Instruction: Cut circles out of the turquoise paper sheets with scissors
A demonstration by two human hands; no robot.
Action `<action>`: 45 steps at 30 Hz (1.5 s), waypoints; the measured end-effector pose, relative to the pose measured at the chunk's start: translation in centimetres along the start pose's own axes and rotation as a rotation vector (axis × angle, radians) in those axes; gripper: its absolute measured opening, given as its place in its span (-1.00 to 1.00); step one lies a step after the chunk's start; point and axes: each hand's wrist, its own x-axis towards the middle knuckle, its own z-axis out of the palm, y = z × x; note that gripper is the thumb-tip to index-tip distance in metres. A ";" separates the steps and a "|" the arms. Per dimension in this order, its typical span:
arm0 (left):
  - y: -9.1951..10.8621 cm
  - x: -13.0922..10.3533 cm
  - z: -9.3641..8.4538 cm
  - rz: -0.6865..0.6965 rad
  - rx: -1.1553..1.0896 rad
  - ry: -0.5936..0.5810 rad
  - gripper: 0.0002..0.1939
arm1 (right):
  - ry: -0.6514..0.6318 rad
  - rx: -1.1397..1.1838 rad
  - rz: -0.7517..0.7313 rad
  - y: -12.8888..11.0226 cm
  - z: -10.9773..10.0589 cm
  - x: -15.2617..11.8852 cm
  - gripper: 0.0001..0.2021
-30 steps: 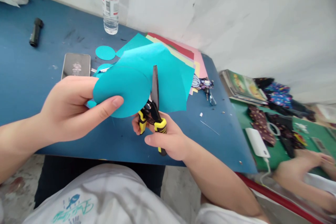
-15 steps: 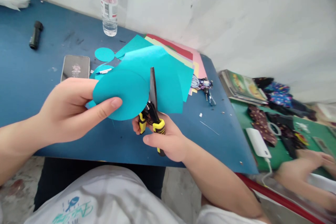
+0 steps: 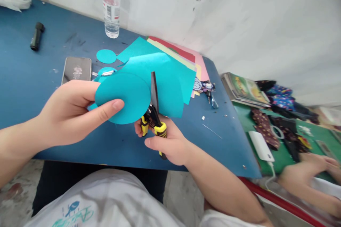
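Observation:
My left hand (image 3: 77,113) pinches a turquoise sheet of paper at its rounded, partly cut piece (image 3: 128,95), thumb on top. The rest of the sheet (image 3: 151,64) stretches away behind it, with a bend that catches the light. My right hand (image 3: 167,142) is wrapped round black-and-yellow scissors (image 3: 161,129), whose upper blade lies over the paper along the right of the rounded part. The lower blade is hidden beneath the paper. A small turquoise oval (image 3: 106,56) lies on the blue table, and another turquoise piece with a pen on it is partly covered by the held paper.
Coloured sheets (image 3: 198,65) are stacked behind, beside keys (image 3: 210,92). A phone (image 3: 77,68), a black flashlight (image 3: 37,36) and a water bottle (image 3: 111,14) stand or lie on the blue table (image 3: 106,149). Right, a green table holds magazines (image 3: 245,90), a power bank (image 3: 261,146) and another person's hands (image 3: 311,170).
The large turquoise sheet has tilted and sunk slightly at its far edge. Both hands keep nearly the same place and hold.

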 end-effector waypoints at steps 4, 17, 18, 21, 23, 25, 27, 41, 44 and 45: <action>0.0 0.0 -0.2 -0.006 0.004 -0.034 -0.67 | -0.005 0.006 -0.002 -0.1 0.0 -0.1 -0.77; -0.1 0.0 -0.3 -0.003 0.001 -0.077 -0.72 | 0.012 -0.023 0.011 -0.3 0.1 -0.2 -0.74; -0.1 0.0 -0.3 -0.003 0.001 -0.078 -0.72 | 0.014 -0.026 0.011 -0.4 0.1 -0.2 -0.73; -0.1 0.0 -0.2 0.001 -0.006 -0.082 -0.72 | 0.026 -0.033 0.015 -0.4 0.2 -0.2 -0.73; 0.0 0.1 -0.2 0.004 -0.005 -0.080 -0.71 | 0.039 -0.033 0.017 -0.4 0.2 -0.3 -0.73; 0.1 0.1 -0.2 0.003 0.001 -0.082 -0.69 | 0.049 -0.030 0.018 -0.4 0.2 -0.3 -0.73; 0.3 0.1 -0.2 -0.002 0.008 -0.089 -0.70 | 0.052 -0.024 0.016 -0.4 0.2 -0.4 -0.72; 0.1 -0.1 -0.3 0.042 0.022 -0.092 -0.68 | 0.112 0.006 -0.001 -0.6 1.2 -0.5 -0.75; 0.1 -0.1 -0.2 0.051 0.042 -0.111 -0.59 | 0.065 -0.007 0.009 -0.7 0.7 -0.3 -0.73; 0.2 -0.1 -0.2 0.043 0.059 -0.121 -0.52 | 0.056 -0.013 0.011 -0.7 0.5 -0.2 -0.72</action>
